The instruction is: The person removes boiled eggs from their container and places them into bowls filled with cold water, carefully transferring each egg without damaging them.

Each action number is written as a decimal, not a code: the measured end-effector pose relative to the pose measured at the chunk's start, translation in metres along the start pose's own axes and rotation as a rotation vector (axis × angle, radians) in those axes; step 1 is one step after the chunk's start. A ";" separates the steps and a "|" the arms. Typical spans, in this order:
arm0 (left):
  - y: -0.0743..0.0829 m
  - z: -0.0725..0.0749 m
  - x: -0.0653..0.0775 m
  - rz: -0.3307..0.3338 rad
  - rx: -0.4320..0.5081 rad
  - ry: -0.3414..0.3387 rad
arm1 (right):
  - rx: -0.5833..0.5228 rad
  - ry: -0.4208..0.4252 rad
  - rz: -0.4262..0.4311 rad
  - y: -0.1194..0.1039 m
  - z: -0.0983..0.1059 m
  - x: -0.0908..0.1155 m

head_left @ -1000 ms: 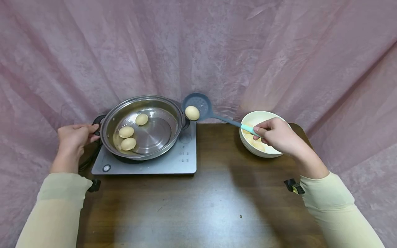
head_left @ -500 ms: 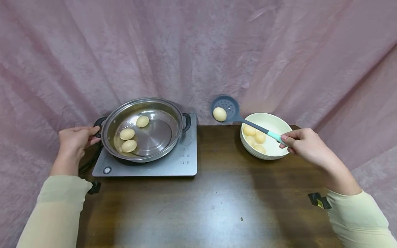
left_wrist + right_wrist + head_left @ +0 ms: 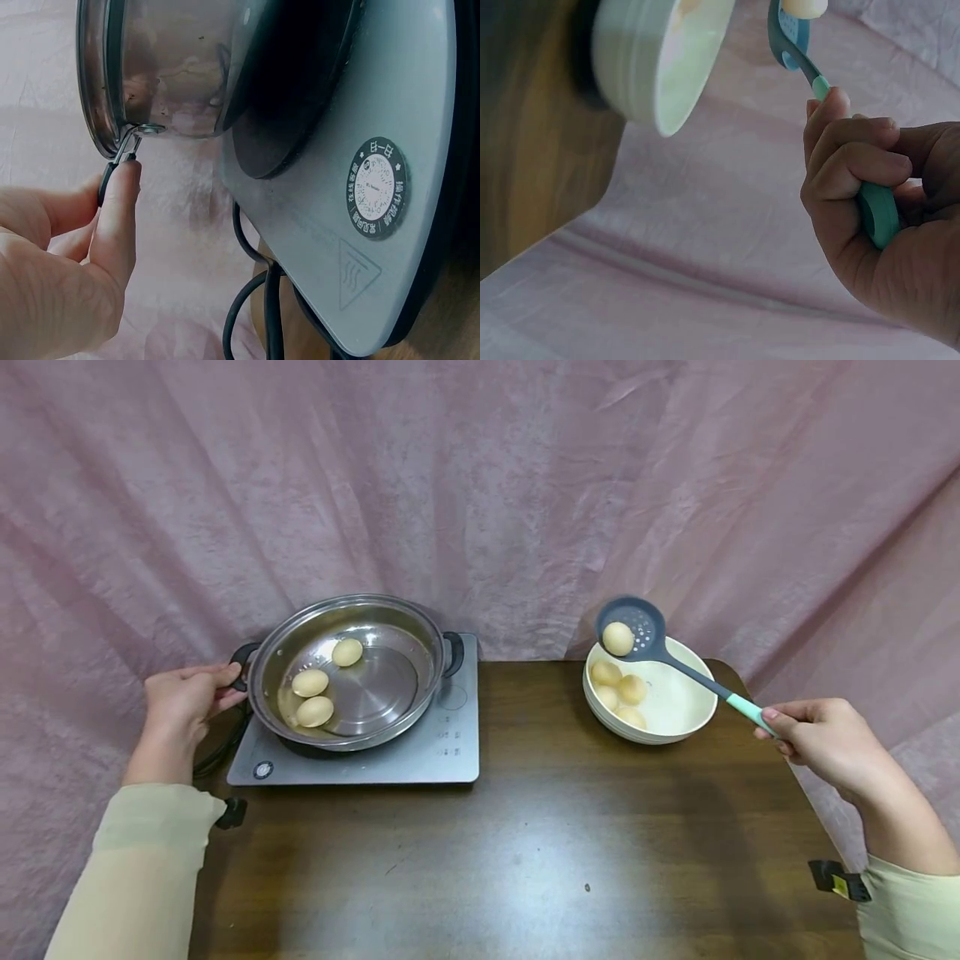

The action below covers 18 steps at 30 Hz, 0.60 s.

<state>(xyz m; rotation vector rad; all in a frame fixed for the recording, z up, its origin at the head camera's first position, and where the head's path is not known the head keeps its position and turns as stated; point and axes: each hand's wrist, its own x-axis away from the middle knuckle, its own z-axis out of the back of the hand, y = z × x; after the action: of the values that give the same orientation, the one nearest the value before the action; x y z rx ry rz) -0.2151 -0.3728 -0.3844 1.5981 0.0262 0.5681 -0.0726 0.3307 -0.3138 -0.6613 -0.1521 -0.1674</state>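
My right hand [image 3: 832, 739] grips the mint-green handle of a grey slotted skimmer [image 3: 655, 642]. One egg [image 3: 618, 638] lies in the skimmer's head, which is over the back rim of a white bowl [image 3: 686, 714]. Several eggs [image 3: 632, 690] sit at the left inside that bowl. My left hand [image 3: 183, 702] pinches the black side handle [image 3: 107, 184] of a steel pot [image 3: 345, 743] between thumb and fingers. Three eggs [image 3: 311, 682] lie in shallow water in the pot. In the right wrist view, curled fingers wrap the skimmer handle [image 3: 877, 214].
The pot stands on a flat grey induction cooker [image 3: 405, 768] at the table's back left. Black cables [image 3: 274, 300] hang beside the cooker's left edge. A pink curtain [image 3: 517, 510] rises right behind the brown wooden table [image 3: 420, 868].
The right hand has carried the skimmer and its egg rightward, from beside the pot to over the bowl. The left hand stays on the pot handle.
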 end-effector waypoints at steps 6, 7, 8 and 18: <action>-0.002 0.000 0.002 -0.027 0.043 -0.026 | 0.031 0.023 -0.012 0.016 0.001 0.000; -0.002 0.000 0.002 -0.025 0.042 -0.025 | 0.039 0.026 -0.016 0.019 0.001 0.000; -0.003 0.000 0.003 -0.022 0.033 -0.022 | 0.046 0.029 -0.022 0.021 0.001 -0.001; -0.003 0.000 0.001 -0.040 0.040 -0.029 | 0.158 0.063 -0.068 0.032 -0.002 -0.006</action>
<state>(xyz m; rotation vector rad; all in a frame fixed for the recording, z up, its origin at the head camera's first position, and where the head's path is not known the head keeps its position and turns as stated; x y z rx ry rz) -0.2132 -0.3723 -0.3865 1.6407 0.0481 0.5155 -0.0723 0.3544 -0.3358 -0.4928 -0.1257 -0.2388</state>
